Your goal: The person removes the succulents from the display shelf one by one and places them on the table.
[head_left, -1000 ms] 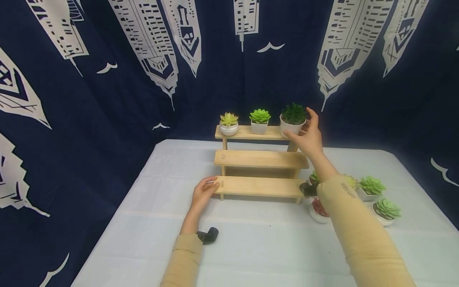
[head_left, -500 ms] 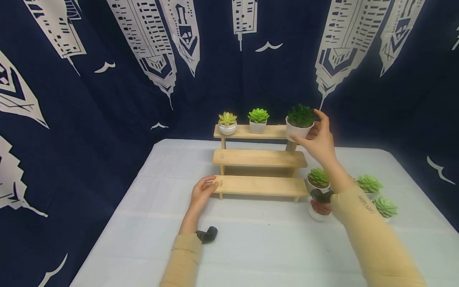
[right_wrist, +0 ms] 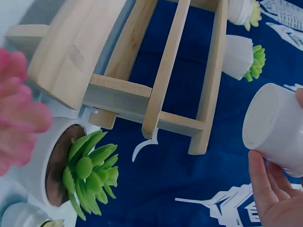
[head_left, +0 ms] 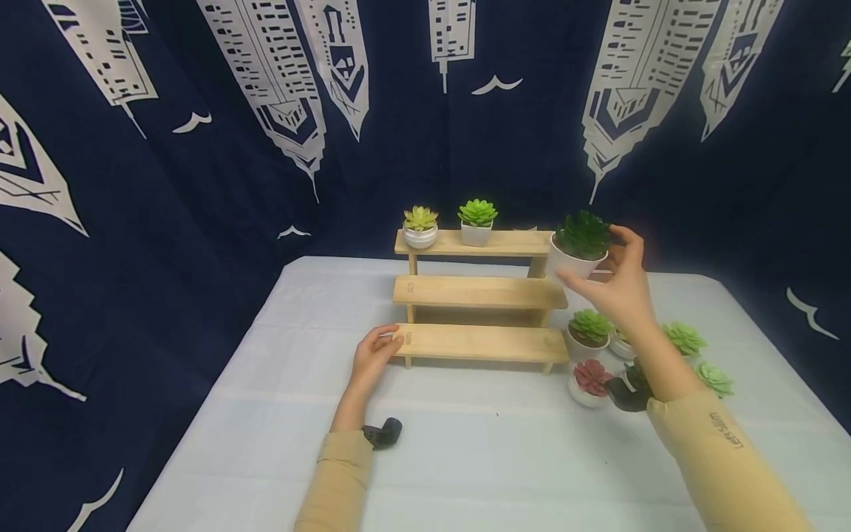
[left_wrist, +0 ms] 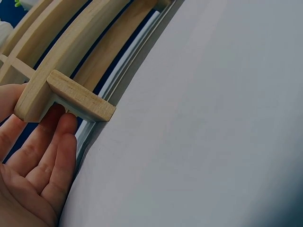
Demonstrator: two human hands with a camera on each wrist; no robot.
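A three-tier wooden plant stand (head_left: 480, 292) stands at the back of the table. My left hand (head_left: 374, 357) grips the left end of its lowest tier; in the left wrist view the thumb lies on the board (left_wrist: 40, 90) and the fingers reach under it. My right hand (head_left: 620, 290) holds a dark green potted succulent (head_left: 580, 244) by its white pot, off the right end of the top tier. The pot's smooth base (right_wrist: 265, 118) shows in the right wrist view. A yellowish succulent (head_left: 420, 227) and a bright green succulent (head_left: 476, 222) sit on the top tier.
Right of the stand, several potted succulents cluster on the white table (head_left: 452, 458): a green one (head_left: 589, 336), a reddish one (head_left: 591, 380), and others partly behind my right forearm. A dark blue cloth (head_left: 399, 170) with white building prints hangs behind.
My right hand has lifted the dark green succulent off the top tier and carried it right and slightly down. My left hand keeps its hold on the stand.
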